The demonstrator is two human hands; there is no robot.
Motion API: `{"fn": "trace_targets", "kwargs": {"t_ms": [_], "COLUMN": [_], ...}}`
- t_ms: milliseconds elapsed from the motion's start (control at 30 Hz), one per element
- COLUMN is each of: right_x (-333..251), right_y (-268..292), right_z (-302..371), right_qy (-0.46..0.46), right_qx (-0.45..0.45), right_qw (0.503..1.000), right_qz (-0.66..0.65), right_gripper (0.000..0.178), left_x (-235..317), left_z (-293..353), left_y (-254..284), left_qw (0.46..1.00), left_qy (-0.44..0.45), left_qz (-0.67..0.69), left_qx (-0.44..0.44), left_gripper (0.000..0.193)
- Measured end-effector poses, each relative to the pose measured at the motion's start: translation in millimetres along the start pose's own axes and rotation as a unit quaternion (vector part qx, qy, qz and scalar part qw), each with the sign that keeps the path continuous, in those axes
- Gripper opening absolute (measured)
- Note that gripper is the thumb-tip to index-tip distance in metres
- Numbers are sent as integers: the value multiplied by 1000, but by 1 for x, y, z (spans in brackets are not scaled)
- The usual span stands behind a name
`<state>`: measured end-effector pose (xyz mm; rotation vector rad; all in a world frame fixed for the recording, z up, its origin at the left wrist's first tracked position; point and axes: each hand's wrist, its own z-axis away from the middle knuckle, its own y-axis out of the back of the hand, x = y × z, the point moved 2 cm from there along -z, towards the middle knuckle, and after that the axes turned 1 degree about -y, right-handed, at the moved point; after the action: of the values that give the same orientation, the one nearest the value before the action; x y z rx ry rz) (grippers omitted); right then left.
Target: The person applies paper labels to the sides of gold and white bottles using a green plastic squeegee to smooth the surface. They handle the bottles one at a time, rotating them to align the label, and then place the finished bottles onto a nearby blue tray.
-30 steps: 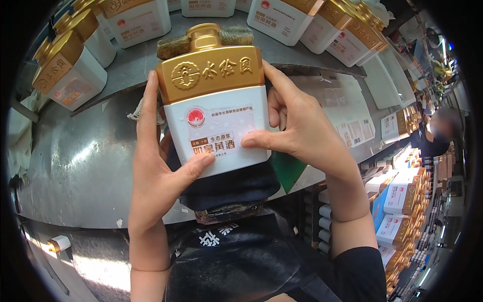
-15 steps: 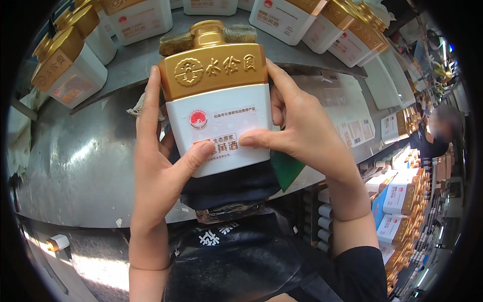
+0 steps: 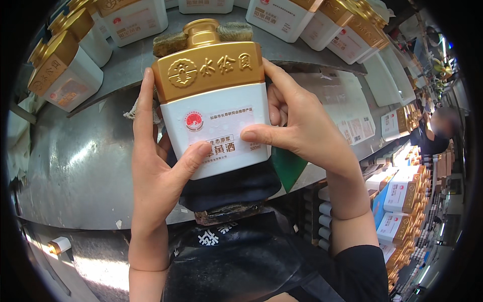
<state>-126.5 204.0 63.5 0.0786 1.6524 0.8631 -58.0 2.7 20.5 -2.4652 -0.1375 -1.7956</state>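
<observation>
Two-hand grip: my left hand (image 3: 161,156) and right hand (image 3: 306,123) clasp the bottle (image 3: 216,110) by its sides.
Bottle: between them, at the worktop (image 3: 80,156).
Long axis: neck (image 3: 202,34) away, slightly left.
Nearer hand: neither.

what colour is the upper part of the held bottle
The upper part is gold, best seen in the head view.

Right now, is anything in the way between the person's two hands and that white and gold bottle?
Nothing visible is in the way: the left hand and the right hand already hold the bottle from either side, bare skin against it.
</observation>
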Motion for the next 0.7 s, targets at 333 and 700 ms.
{"fn": "trace_targets", "kwargs": {"t_ms": [333, 700], "right_x": [7, 39], "right_y": [-2, -1], "right_z": [1, 72], "right_qy": [36, -121], "right_qx": [20, 104], "right_qw": [999, 878], "right_qz": [16, -451], "right_gripper": [79, 20], "left_x": [4, 3], "left_z": [1, 17], "left_y": [5, 26], "left_qw": [1000, 950], "left_qy": [-6, -130], "left_qz": [-20, -282], "left_qx": [-23, -37], "left_gripper": [88, 41]}}
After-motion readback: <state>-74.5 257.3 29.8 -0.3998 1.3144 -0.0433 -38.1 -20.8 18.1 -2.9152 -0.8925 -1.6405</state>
